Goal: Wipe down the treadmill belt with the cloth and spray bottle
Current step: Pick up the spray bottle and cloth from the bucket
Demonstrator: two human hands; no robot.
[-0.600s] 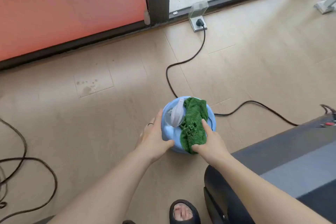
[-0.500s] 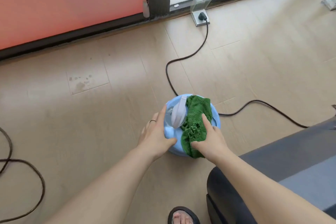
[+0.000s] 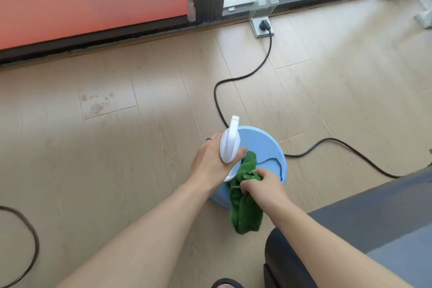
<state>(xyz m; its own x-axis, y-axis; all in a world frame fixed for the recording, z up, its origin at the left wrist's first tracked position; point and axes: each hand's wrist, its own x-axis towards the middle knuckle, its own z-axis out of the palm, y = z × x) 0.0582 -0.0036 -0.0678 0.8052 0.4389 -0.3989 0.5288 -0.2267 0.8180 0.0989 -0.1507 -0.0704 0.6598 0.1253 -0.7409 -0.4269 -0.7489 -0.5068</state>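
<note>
**Both hands full over the blue stool**

The left hand [image 3: 210, 163] is wrapped around the white plastic spray bottle [image 3: 230, 145], with its nozzle pointing away toward the window. The right hand [image 3: 263, 188] is bunched up tight on the fuzzy green cloth [image 3: 244, 213], which hangs down past the side of the round light-blue stool [image 3: 266, 145]. The dark grey treadmill [image 3: 374, 224] sits low at the right, just beside the stool. A black power cord [image 3: 264, 65] runs across the pale wood floor [image 3: 117, 147] to a wall plug.
</note>
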